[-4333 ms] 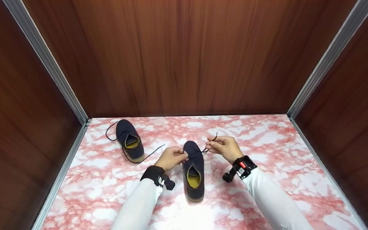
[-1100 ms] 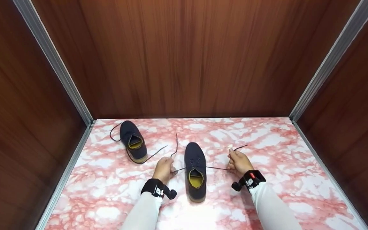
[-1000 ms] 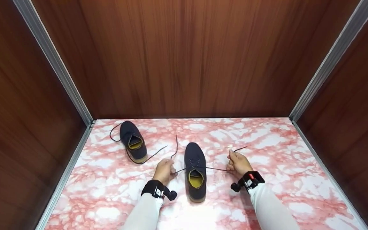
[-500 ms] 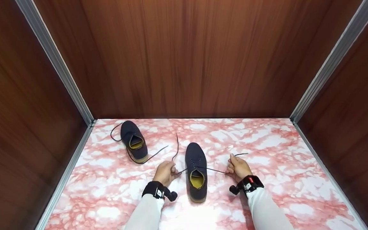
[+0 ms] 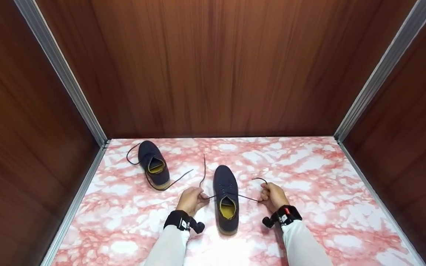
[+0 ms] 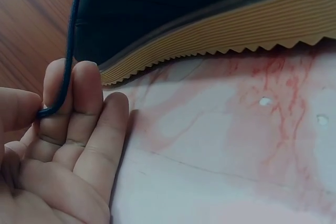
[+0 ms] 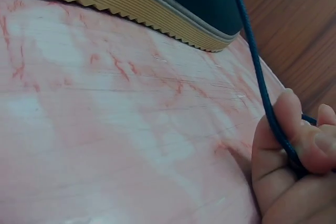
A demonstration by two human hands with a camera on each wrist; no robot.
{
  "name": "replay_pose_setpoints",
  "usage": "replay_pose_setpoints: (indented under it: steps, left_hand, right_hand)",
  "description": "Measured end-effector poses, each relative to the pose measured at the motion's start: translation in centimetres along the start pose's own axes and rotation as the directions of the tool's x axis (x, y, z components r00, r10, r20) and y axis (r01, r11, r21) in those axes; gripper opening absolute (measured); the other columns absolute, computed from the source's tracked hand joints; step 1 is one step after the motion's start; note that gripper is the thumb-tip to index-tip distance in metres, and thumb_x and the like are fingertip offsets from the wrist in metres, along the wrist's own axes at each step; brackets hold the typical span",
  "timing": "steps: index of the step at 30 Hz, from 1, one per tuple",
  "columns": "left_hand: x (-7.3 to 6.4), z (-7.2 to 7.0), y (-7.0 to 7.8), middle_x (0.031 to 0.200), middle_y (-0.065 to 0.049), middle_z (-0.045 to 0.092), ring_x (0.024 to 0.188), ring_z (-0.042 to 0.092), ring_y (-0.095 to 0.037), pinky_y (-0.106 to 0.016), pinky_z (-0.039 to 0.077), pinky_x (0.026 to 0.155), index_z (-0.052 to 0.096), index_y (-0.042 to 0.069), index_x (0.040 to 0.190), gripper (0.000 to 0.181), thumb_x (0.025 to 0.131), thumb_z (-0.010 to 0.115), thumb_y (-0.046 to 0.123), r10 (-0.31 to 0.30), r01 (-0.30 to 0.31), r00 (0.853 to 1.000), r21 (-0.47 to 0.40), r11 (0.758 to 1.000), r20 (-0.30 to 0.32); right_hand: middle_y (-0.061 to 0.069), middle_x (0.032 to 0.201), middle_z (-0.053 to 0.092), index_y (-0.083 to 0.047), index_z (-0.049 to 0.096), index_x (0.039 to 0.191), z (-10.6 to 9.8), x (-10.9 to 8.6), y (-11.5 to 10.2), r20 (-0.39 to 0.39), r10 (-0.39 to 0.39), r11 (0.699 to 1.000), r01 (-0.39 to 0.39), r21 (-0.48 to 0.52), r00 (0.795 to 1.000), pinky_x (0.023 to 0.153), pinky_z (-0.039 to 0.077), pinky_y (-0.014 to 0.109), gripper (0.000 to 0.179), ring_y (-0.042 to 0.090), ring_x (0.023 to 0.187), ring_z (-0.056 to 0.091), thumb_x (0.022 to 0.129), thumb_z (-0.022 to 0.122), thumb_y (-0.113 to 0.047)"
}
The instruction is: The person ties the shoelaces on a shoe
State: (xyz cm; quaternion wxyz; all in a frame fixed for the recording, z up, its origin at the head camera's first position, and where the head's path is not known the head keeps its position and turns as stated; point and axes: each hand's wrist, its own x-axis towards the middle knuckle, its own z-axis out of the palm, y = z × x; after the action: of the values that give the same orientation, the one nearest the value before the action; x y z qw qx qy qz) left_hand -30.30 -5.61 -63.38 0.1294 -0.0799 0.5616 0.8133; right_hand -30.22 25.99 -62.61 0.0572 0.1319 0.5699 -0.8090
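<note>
A dark navy lace-up shoe (image 5: 225, 179) with a yellow insole stands in the middle of the table, toe pointing away. Left of it, my left hand (image 5: 191, 200) pinches one shoelace (image 6: 69, 51) between thumb and fingers, the other fingers stretched out in the left wrist view. That lace's free end (image 5: 204, 168) trails forward past the hand. On the other side, my right hand (image 5: 273, 196) grips the second lace (image 7: 253, 51) in curled fingers. Its tail (image 5: 260, 178) arcs leftward above the fingers. Both laces run out sideways from the top of the shoe's opening.
A matching shoe (image 5: 147, 151) stands at the back left, its loose lace (image 5: 178, 179) reaching toward my left hand. Wood-look panels (image 5: 220, 74) with grey metal corner posts (image 5: 61, 74) enclose the red-and-white marbled table (image 5: 327, 207) at the back and sides.
Earlier my left fingers touched the shoe while my right pinched a lace by the toe; then both laces were drawn apart sideways. Lately my right hand has shifted slightly toward the shoe, its lace tail swinging left.
</note>
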Motion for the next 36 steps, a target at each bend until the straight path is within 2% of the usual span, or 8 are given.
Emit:
replay_pose_setpoints:
  steps: [4, 11, 14, 17, 22, 25, 29, 36]
  left_hand:
    - [-0.2, -0.2, 0.1, 0.076, -0.003, 0.063, 0.076, 0.069, -0.018, -0.042, 0.062, 0.089, 0.051, 0.004, 0.098, 0.007, 0.104, 0.051, 0.008, 0.0, 0.0, 1.0, 0.0, 1.0, -0.006]
    - [-0.4, 0.0, 0.1, 0.076, -0.003, 0.063, 0.075, 0.068, -0.017, -0.04, 0.062, 0.088, 0.054, 0.001, 0.098, 0.01, 0.105, 0.052, 0.009, 0.011, -0.01, 0.999, 0.007, 1.0, -0.031]
    - [-0.4, 0.3, 0.3, 0.076, -0.003, 0.063, 0.076, 0.068, -0.018, -0.041, 0.062, 0.088, 0.054, -0.005, 0.106, 0.015, 0.105, 0.053, 0.011, 0.015, -0.014, 0.999, 0.03, 0.999, -0.037]
    - [-0.3, 0.6, 0.8, 0.076, -0.002, 0.064, 0.074, 0.066, -0.016, -0.04, 0.062, 0.086, 0.053, -0.009, 0.117, 0.026, 0.107, 0.053, 0.014, 0.013, -0.011, 0.999, 0.048, 0.999, -0.042]
    - [0.3, 1.4, 2.3, 0.079, -0.001, 0.067, 0.073, 0.067, -0.014, -0.034, 0.06, 0.079, 0.052, -0.01, 0.125, 0.031, 0.107, 0.054, 0.016, 0.05, -0.043, 0.997, 0.118, 0.992, -0.058]
    - [0.7, 1.9, 3.5, 0.078, -0.001, 0.069, 0.071, 0.068, -0.012, -0.028, 0.059, 0.072, 0.055, -0.011, 0.124, 0.032, 0.107, 0.055, 0.016, 0.116, -0.099, 0.992, 0.238, 0.966, -0.058]
    - [1.1, 2.5, 4.9, 0.076, -0.002, 0.073, 0.067, 0.069, -0.01, -0.025, 0.058, 0.068, 0.06, -0.013, 0.121, 0.034, 0.105, 0.057, 0.017, 0.199, -0.16, 0.978, 0.388, 0.908, -0.063]
    - [0.9, 3.3, 6.2, 0.086, -0.017, 0.078, 0.073, 0.075, -0.019, -0.023, 0.057, 0.069, 0.066, -0.007, 0.109, 0.023, 0.1, 0.061, 0.013, 0.28, -0.212, 0.958, 0.496, 0.842, -0.065]
  right_hand:
    - [-0.003, 0.069, 0.032, 0.005, 0.047, 0.12, -0.1, -0.1, 0.4, 0.05, -0.038, 0.999, 0.039, -0.025, 0.998, 0.071, 0.05, 0.032, 0.022, 0.012, 0.062, 0.038, 0.107, 0.031, -0.004]
    - [0.005, 0.081, 0.061, 0.015, 0.034, 0.148, -0.6, -0.1, 1.1, 0.1, -0.106, 0.991, 0.113, -0.066, 0.989, 0.089, 0.062, 0.038, 0.041, 0.02, 0.083, 0.07, 0.113, 0.029, -0.007]
    - [0.008, 0.087, 0.069, 0.015, 0.031, 0.141, -0.6, -0.1, 1.2, 0.087, -0.118, 0.991, 0.123, -0.046, 0.989, 0.093, 0.062, 0.039, 0.037, 0.021, 0.089, 0.073, 0.115, 0.028, -0.01]
    - [0.012, 0.091, 0.073, 0.008, 0.032, 0.124, -0.4, -0.2, 1.2, 0.056, -0.122, 0.992, 0.124, -0.033, 0.991, 0.096, 0.062, 0.041, 0.023, 0.024, 0.092, 0.076, 0.115, 0.03, -0.013]
    - [0.015, 0.091, 0.076, 0.0, 0.038, 0.106, -0.4, -0.3, 1.2, 0.032, -0.113, 0.993, 0.114, -0.016, 0.993, 0.095, 0.062, 0.044, 0.018, 0.028, 0.093, 0.077, 0.115, 0.033, -0.015]
    - [0.015, 0.085, 0.076, -0.001, 0.043, 0.099, -0.6, -0.2, 1.3, 0.034, -0.105, 0.994, 0.105, 0.008, 0.994, 0.091, 0.063, 0.044, 0.022, 0.028, 0.089, 0.078, 0.114, 0.037, -0.017]
    - [0.012, 0.078, 0.074, -0.003, 0.052, 0.094, -0.5, 0.0, 1.2, 0.023, -0.091, 0.996, 0.091, 0.012, 0.996, 0.086, 0.065, 0.044, 0.027, 0.025, 0.081, 0.078, 0.113, 0.045, -0.021]
    - [0.007, 0.077, 0.072, -0.005, 0.062, 0.082, -0.1, 0.0, 0.4, 0.014, -0.039, 0.996, 0.04, -0.084, 0.999, 0.083, 0.065, 0.042, 0.04, 0.021, 0.078, 0.076, 0.11, 0.051, -0.031]
